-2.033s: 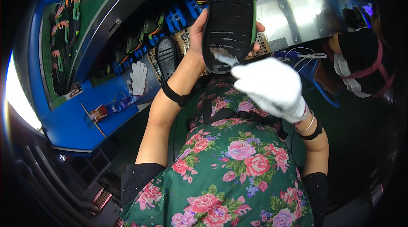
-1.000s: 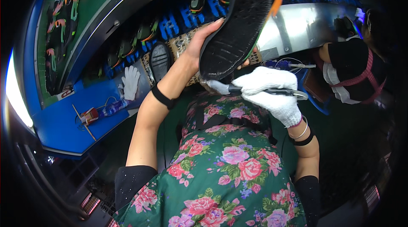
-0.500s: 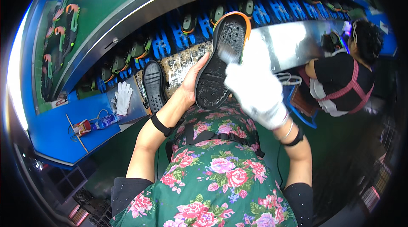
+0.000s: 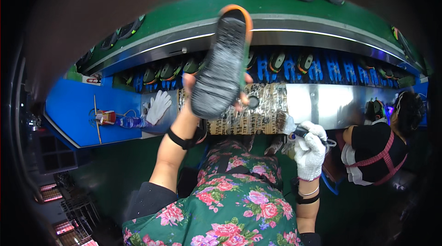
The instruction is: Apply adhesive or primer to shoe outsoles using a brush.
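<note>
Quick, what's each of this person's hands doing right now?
Left hand: bare, closed on a black shoe sole.
Right hand: gloved, closed on a brush, away from the sole.

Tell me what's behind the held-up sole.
The left hand holds the sole from behind, bits of it showing on either side. A steel rail and cardboard show past the edges. The palm and whatever lies directly behind are covered.

Dark edges (shoe sole (image 4: 218,68) blurred).
</note>
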{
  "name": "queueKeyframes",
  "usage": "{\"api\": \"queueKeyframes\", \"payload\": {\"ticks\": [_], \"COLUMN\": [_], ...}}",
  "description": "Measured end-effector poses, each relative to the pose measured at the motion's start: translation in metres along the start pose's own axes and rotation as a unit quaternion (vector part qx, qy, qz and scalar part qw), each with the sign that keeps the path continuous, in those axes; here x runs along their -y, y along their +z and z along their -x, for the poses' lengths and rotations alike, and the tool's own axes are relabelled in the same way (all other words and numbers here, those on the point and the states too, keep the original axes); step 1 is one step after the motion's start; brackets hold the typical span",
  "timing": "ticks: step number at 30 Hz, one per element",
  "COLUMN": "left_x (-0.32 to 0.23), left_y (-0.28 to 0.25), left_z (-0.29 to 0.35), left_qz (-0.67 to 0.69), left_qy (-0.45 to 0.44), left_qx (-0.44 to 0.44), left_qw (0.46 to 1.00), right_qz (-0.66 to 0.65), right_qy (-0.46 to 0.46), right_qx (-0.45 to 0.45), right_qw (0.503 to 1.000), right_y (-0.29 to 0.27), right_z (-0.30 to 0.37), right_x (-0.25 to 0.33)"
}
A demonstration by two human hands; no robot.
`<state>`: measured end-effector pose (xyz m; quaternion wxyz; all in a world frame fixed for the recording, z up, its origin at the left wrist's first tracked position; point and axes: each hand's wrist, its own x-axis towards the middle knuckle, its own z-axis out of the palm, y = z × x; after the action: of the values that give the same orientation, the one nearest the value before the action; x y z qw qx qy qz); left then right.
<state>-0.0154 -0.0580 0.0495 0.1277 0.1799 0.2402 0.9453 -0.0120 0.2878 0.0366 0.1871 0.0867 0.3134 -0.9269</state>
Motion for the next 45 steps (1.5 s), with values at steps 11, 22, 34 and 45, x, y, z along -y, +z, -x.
{"api": "queueKeyframes", "payload": {"ticks": [11, 22, 34, 45], "left_x": [-0.179, -0.121, -0.289, -0.212], "left_y": [-0.061, -0.066, -0.148, -0.129], "left_z": [-0.028, -0.265, -0.204, -0.200], "left_qz": [0.121, -0.921, -0.857, -0.697], "left_qy": [0.391, -0.006, -0.089, 0.066], "left_qx": [-0.261, -0.206, -0.150, -0.091], "left_qw": [0.874, 0.329, 0.485, 0.709], "right_qz": [0.101, 0.098, 0.118, 0.112], "right_qy": [0.036, 0.033, 0.073, 0.116], "right_qx": [0.003, -0.015, -0.026, -0.016], "right_qw": [0.994, 0.995, 0.990, 0.987], "right_y": [-0.010, -0.023, -0.042, -0.047], "right_z": [-0.017, -0.007, -0.009, -0.027], "right_x": [-0.049, -0.060, -0.050, -0.044]}}
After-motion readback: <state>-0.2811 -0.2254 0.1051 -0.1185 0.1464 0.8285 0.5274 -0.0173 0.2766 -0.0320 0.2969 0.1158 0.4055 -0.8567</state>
